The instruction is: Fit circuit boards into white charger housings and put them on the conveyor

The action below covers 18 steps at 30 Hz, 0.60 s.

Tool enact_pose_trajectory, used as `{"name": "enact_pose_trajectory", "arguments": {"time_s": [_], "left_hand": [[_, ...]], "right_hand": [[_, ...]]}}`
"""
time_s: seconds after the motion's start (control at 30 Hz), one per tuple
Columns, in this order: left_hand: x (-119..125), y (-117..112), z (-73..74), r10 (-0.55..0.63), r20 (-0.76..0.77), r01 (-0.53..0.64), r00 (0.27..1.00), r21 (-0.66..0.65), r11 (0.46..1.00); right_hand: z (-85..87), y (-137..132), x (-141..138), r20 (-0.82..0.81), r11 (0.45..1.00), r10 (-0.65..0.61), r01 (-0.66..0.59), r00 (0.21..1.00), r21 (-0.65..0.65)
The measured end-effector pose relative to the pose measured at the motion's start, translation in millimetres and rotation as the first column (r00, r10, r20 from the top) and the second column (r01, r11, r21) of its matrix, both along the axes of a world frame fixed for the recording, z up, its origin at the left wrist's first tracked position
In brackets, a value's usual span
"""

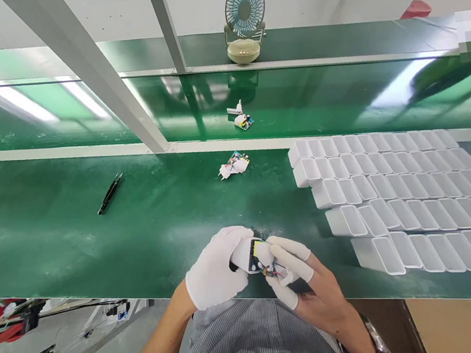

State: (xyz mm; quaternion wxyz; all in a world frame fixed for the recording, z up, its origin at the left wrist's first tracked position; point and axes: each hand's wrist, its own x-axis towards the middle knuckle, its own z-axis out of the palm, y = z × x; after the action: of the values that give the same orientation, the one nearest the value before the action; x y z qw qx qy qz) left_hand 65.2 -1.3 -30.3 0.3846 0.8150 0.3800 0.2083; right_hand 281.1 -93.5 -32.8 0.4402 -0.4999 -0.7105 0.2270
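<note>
In a white glove, my left hand (218, 268) is closed around a white plastic housing (241, 255) near the front edge of the bench. My right hand (314, 282), with white finger cots on several fingers, pinches a small circuit board (256, 263) with yellow, white and dark parts on it. The board sits at the open end of the housing; how deep it goes in is hidden. Thin wires show by my right fingertips. Further back on the green bench lies another circuit board (236, 165) with white pieces.
Rows of white open plastic housings (389, 191) stand at the right. Black tweezers (110, 193) lie at the left. Behind the bench's back rail are another board (244, 121) and a small white piece (235, 109). A fan (243, 19) stands on the ledge; a slanted metal post (90, 62) rises left.
</note>
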Motion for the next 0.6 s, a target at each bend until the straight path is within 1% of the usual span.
{"name": "enact_pose_trajectory", "arguments": {"time_s": [0.13, 0.3, 0.43, 0.53, 0.6], "left_hand": [[-1.0, 0.8, -0.6, 0.005, -0.009, -0.005, 1.000, -0.012, 1.000], [-1.2, 0.3, -1.7, 0.019, 0.005, -0.018, 1.000, -0.025, 1.000], [-1.3, -0.9, -2.5, 0.027, 0.011, -0.026, 1.000, -0.030, 0.999], [-2.2, -0.9, -4.6, 0.051, 0.031, -0.050, 0.998, -0.034, 0.998], [-1.1, -0.5, -5.1, 0.060, 0.065, -0.061, 0.996, -0.001, 0.998]], "right_hand": [[2.8, 0.7, -0.5, 0.027, 1.000, -0.005, 0.005, 1.000, 0.000], [7.0, 4.4, -2.9, 0.121, 1.000, 0.028, -0.028, 0.992, 0.000], [6.1, 11.2, -6.7, 0.185, 0.999, 0.040, -0.037, 0.982, -0.019], [6.1, 16.6, -10.5, 0.184, 0.999, 0.048, -0.049, 0.982, 0.001], [6.9, 19.5, -13.8, 0.183, 0.998, 0.037, -0.045, 0.982, 0.040]]}}
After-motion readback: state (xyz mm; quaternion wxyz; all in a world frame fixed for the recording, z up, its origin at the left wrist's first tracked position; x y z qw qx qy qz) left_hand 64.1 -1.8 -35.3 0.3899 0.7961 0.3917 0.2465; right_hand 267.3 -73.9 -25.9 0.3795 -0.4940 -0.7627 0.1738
